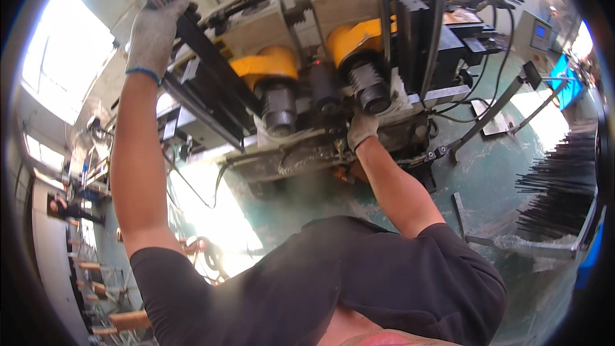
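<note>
My left hand (pixel 154 37), in a pale knit glove with a blue cuff, is raised at the upper left. Its fingers close over a dark metal rail (pixel 195 38) that slants down along the machine's left side. My right hand (pixel 363 129), gloved too, reaches in just beneath the right-hand black spindle (pixel 369 86); its fingertips are hidden among the machine parts. A second black spindle (pixel 279 106) sits to the left, and both come out of yellow housings (pixel 355 38). Between them stands a dark cylinder (pixel 324 86) with a small red light near it.
Cables (pixel 490 83) loop down at the machine's right. A control box (pixel 540 33) with a lit screen stands beyond. Many thin dark rods (pixel 557 182) are stacked at the far right beside a metal frame (pixel 538 248). Another person (pixel 73 209) is at the far left.
</note>
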